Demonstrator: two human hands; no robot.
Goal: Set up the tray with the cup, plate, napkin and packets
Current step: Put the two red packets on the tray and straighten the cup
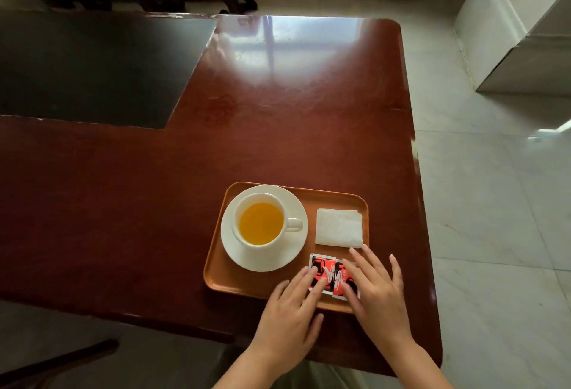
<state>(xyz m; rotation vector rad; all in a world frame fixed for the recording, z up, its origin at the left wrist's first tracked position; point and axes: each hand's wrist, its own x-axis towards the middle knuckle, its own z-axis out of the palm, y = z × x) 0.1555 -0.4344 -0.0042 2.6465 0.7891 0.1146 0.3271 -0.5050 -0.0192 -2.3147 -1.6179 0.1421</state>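
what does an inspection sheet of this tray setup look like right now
surface: glossy reddish wooden table, with a dark inset panel at far left
job's things: orange tray near the table's front edge; cup of yellow liquid on the white plate; folded napkin at the tray's far right; red packets side by side at near right
clutter: nothing seen
hands: left hand and right hand lie flat, fingers on the packets
cables: nothing seen
surroundings: pale tiled floor, dark furniture beyond the table
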